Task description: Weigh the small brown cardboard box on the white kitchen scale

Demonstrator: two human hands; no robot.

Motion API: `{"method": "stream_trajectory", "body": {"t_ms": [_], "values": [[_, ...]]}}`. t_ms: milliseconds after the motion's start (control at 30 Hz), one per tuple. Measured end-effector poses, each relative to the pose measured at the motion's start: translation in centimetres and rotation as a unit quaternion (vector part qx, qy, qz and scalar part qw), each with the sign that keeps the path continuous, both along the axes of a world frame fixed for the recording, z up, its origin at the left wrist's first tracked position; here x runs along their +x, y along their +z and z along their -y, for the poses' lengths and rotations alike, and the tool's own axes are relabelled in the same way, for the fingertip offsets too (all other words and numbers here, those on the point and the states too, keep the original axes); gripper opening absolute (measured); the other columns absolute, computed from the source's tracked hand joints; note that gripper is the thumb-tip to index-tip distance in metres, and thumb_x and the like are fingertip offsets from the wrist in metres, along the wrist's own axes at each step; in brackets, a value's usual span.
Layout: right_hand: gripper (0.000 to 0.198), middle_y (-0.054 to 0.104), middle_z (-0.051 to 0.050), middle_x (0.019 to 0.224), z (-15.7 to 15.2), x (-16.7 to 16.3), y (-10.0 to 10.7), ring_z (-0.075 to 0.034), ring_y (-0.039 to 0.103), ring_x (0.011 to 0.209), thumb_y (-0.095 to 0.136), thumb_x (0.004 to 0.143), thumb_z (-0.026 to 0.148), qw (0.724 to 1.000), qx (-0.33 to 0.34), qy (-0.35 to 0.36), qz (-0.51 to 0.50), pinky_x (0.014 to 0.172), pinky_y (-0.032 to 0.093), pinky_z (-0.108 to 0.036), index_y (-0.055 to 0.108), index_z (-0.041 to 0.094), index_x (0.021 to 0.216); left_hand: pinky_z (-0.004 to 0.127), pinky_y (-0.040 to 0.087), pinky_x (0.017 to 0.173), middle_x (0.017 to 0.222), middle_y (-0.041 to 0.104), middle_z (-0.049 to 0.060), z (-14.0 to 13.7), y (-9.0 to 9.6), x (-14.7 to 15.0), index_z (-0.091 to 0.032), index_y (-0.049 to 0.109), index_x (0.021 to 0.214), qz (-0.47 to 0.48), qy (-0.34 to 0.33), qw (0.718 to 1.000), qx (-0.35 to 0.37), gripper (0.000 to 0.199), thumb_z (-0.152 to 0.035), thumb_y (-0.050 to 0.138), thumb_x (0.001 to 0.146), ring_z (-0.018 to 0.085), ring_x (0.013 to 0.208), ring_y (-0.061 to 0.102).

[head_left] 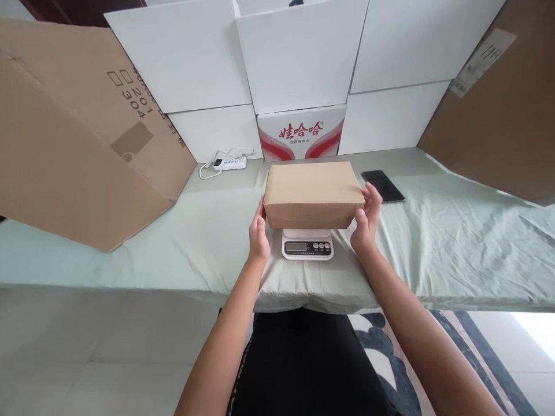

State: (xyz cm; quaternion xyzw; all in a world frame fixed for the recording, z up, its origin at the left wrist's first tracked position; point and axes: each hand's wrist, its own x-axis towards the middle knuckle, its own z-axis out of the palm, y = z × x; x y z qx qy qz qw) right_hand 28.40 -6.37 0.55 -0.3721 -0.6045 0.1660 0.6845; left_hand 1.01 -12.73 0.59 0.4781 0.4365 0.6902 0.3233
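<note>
A brown cardboard box [313,184] is over a white kitchen scale [307,249], hiding most of its platform. The scale's display and round buttons show below the box's front side. I cannot tell whether the box rests on the scale or is held just above it. My left hand [259,236] presses on the box's left end, with the thumb up and its other fingers partly hidden. My right hand [367,222] grips the opposite end, its fingers curled at the side and its thumb near the front corner.
Behind the box stand white panels [299,63] and a white carton with red Chinese lettering [302,134]. A white power strip with a cable [232,164] lies at back left, a black phone [383,186] at right. Large cardboard pieces [82,138] flank the green cloth-covered table [191,231].
</note>
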Motion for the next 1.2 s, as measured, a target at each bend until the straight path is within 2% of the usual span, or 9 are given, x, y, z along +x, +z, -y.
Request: {"method": "stream_trajectory", "body": {"t_ms": [133, 233, 367, 500, 600, 733, 900, 1067, 1200], "values": [[0.075, 0.068, -0.013, 0.142, 0.1, 0.0, 0.1, -0.037, 0.068, 0.127, 0.052, 0.102, 0.082, 1.000, -0.009, 0.002, 0.007, 0.114, 0.059, -0.063, 0.060, 0.033, 0.158, 0.052, 0.040, 0.147, 0.175, 0.065, 0.011, 0.0, -0.2, 0.0, -0.030, 0.073, 0.157, 0.004, 0.007, 1.000, -0.014, 0.084, -0.090, 0.050, 0.103, 0.036, 0.173, 0.051], [0.074, 0.069, -0.015, 0.147, 0.3, 0.0, 0.5, -0.039, 0.068, 0.135, 0.051, 0.105, 0.079, 0.999, 0.000, 0.001, 0.038, 0.119, 0.057, -0.066, 0.062, 0.030, 0.159, 0.052, 0.048, 0.140, 0.166, 0.073, 0.013, 0.0, -0.1, 0.2, -0.028, 0.076, 0.153, -0.013, -0.012, 1.000, -0.011, 0.082, -0.089, 0.049, 0.105, 0.037, 0.166, 0.059], [0.075, 0.069, -0.014, 0.154, 0.1, 0.2, 2.6, -0.043, 0.062, 0.150, 0.052, 0.106, 0.079, 0.998, 0.029, -0.015, 0.045, 0.131, 0.047, -0.073, 0.063, 0.030, 0.162, 0.050, 0.053, 0.135, 0.162, 0.076, 0.014, -0.7, 1.5, 0.0, -0.025, 0.077, 0.149, -0.016, -0.030, 0.999, 0.037, 0.082, -0.089, 0.052, 0.104, 0.037, 0.162, 0.064], [0.083, 0.063, -0.011, 0.165, -2.0, -0.1, 6.1, -0.046, 0.052, 0.164, 0.056, 0.100, 0.088, 0.999, 0.036, 0.005, 0.037, 0.139, 0.038, -0.078, 0.061, 0.036, 0.164, 0.051, 0.052, 0.137, 0.161, 0.076, 0.016, -3.7, 4.3, -1.0, -0.026, 0.076, 0.148, 0.011, -0.038, 0.998, 0.055, 0.092, -0.098, 0.051, 0.097, 0.038, 0.165, 0.062], [0.085, 0.056, -0.009, 0.176, -5.1, -1.0, 7.2, -0.046, 0.042, 0.173, 0.060, 0.098, 0.090, 0.999, -0.004, 0.034, 0.038, 0.144, 0.033, -0.075, 0.058, 0.038, 0.166, 0.049, 0.049, 0.139, 0.164, 0.074, 0.014, -7.2, 5.2, -1.6, -0.029, 0.075, 0.149, 0.011, -0.051, 0.998, 0.039, 0.098, -0.104, 0.052, 0.091, 0.038, 0.169, 0.057], [0.099, 0.050, -0.010, 0.183, -9.5, -2.7, 4.5, -0.045, 0.035, 0.177, 0.058, 0.093, 0.096, 0.996, -0.054, 0.068, 0.018, 0.148, 0.026, -0.075, 0.051, 0.034, 0.170, 0.050, 0.051, 0.138, 0.168, 0.070, 0.014, -11.3, 2.9, -1.5, -0.029, 0.073, 0.150, 0.038, -0.032, 0.999, 0.007, 0.102, -0.107, 0.052, 0.088, 0.037, 0.168, 0.058], [0.110, 0.041, -0.013, 0.188, -11.6, -3.3, -0.3, -0.042, 0.030, 0.180, 0.061, 0.087, 0.097, 0.993, -0.100, 0.066, -0.004, 0.151, 0.022, -0.070, 0.046, 0.029, 0.173, 0.051, 0.051, 0.138, 0.172, 0.067, 0.015, -13.2, -0.7, -1.2, -0.026, 0.071, 0.152, 0.060, -0.027, 0.997, -0.040, 0.095, -0.100, 0.051, 0.095, 0.036, 0.168, 0.058], [0.096, 0.042, -0.011, 0.188, -11.6, -2.5, -1.1, -0.038, 0.031, 0.180, 0.062, 0.093, 0.086, 0.990, -0.129, 0.048, -0.008, 0.152, 0.020, -0.070, 0.048, 0.031, 0.169, 0.049, 0.049, 0.141, 0.172, 0.068, 0.014, -13.6, -1.4, -1.0, -0.023, 0.074, 0.146, 0.074, -0.055, 0.993, -0.068, 0.086, -0.093, 0.050, 0.101, 0.037, 0.171, 0.055], [0.094, 0.046, -0.012, 0.186, -11.3, -2.3, -1.2, -0.037, 0.034, 0.178, 0.065, 0.093, 0.083, 0.991, -0.124, 0.045, -0.009, 0.152, 0.023, -0.067, 0.049, 0.030, 0.169, 0.050, 0.047, 0.143, 0.171, 0.069, 0.014, -13.9, -1.6, -0.9, -0.022, 0.073, 0.145, 0.087, -0.062, 0.991, -0.075, 0.080, -0.088, 0.050, 0.105, 0.036, 0.173, 0.052]]}}
